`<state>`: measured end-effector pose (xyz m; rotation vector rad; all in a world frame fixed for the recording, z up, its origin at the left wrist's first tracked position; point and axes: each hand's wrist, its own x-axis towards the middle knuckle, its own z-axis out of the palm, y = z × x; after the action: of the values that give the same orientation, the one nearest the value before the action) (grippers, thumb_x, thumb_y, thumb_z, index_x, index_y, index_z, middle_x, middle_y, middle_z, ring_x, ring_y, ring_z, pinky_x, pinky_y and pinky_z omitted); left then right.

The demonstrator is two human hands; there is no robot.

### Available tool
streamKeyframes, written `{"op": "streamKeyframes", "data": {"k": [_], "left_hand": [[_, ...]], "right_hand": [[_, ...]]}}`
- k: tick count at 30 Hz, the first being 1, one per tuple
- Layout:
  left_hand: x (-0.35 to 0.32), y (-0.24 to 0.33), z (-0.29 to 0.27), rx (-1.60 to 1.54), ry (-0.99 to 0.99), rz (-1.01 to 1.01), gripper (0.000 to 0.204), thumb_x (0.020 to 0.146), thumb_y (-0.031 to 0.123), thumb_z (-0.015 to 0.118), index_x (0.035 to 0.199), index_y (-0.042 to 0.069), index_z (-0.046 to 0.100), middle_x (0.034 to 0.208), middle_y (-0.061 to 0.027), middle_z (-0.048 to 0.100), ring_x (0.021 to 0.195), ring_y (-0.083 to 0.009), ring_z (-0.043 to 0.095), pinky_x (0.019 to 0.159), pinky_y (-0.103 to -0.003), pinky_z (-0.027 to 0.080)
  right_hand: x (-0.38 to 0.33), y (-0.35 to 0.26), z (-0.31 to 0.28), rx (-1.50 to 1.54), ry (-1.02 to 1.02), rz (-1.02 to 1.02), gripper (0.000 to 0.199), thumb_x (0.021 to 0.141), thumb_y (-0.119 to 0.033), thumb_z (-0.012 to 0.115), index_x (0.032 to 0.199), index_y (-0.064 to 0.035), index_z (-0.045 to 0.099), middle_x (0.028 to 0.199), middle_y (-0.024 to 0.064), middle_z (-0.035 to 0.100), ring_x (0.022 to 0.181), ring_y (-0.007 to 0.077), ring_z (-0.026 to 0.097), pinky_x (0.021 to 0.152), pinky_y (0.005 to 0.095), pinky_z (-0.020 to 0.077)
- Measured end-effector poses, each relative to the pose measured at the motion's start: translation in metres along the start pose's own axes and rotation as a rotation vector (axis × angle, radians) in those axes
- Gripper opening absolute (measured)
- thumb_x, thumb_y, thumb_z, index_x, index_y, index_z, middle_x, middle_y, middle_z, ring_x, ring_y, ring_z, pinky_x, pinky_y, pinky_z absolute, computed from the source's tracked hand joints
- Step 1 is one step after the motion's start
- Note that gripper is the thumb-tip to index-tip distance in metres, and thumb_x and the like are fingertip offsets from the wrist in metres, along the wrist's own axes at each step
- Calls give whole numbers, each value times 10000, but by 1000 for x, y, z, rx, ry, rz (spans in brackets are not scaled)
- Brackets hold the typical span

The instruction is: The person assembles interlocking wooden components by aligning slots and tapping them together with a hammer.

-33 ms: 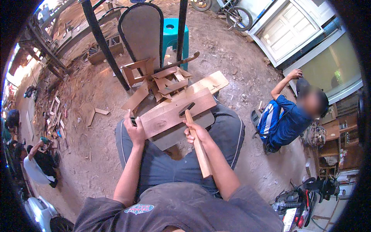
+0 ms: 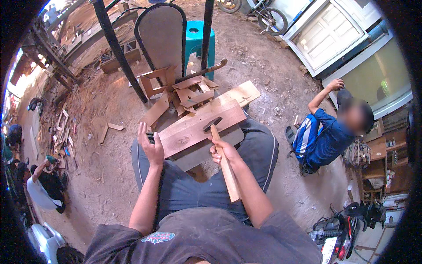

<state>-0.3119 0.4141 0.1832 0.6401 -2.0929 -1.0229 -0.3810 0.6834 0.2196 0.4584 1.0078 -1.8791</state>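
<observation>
My right hand (image 2: pixel 224 152) is wrapped round the wooden handle of a hammer (image 2: pixel 230 182). Its dark, narrow head lies over the brown wooden board (image 2: pixel 189 133) that slants across my lap. At the board's left end, my left hand (image 2: pixel 152 148) is open with fingers spread; whether its palm edge touches the wood I cannot tell. Under the brown board a greyish panel (image 2: pixel 192 160) shows along the near side. A paler plank (image 2: pixel 241 94) lies just beyond, sticking out to the right.
Several wooden offcuts (image 2: pixel 193 94) are heaped ahead, by a metal-framed chair (image 2: pixel 160 33) and a green stool (image 2: pixel 209 37). A person in blue (image 2: pixel 332 136) squats at right; another (image 2: pixel 44 189) holds a tool at far left. Doors (image 2: pixel 327 37) lean at upper right, a motorcycle (image 2: pixel 340 235) stands lower right.
My left hand's fingers have straightened and lifted a little away from the board's left end. The hammer and right hand stay in place.
</observation>
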Motion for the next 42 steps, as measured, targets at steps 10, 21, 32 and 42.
{"op": "streamKeyframes", "data": {"k": [10,21,32,42], "left_hand": [[-11,-20,6,369,-534,182,626,877,332,653,1393,14,497,1511,-231,398,1436,-420,311,1210,-509,190],[-8,-12,10,280,-422,293,481,876,230,661,1310,56,551,1458,-183,459,1435,-414,313,1191,-536,206],[-57,55,5,-384,-578,-123,192,973,162,608,1056,-11,627,894,-165,684,857,-225,679,760,-354,514],[-94,88,-16,-388,-1110,-313,464,979,366,637,725,-21,618,627,13,567,630,-67,497,550,-297,413]], "right_hand": [[-15,4,21,-331,86,-252,423,972,-193,595,1368,-106,475,697,47,572,412,100,466,381,270,411],[-3,17,31,-176,109,-129,214,967,-244,637,1083,-111,515,726,34,559,453,104,470,397,276,420],[9,25,18,220,51,62,247,934,-198,658,1098,-105,499,750,47,557,533,138,509,463,276,445],[13,36,18,39,218,63,161,937,-218,665,990,-104,565,815,54,648,703,180,631,623,324,548]]}}
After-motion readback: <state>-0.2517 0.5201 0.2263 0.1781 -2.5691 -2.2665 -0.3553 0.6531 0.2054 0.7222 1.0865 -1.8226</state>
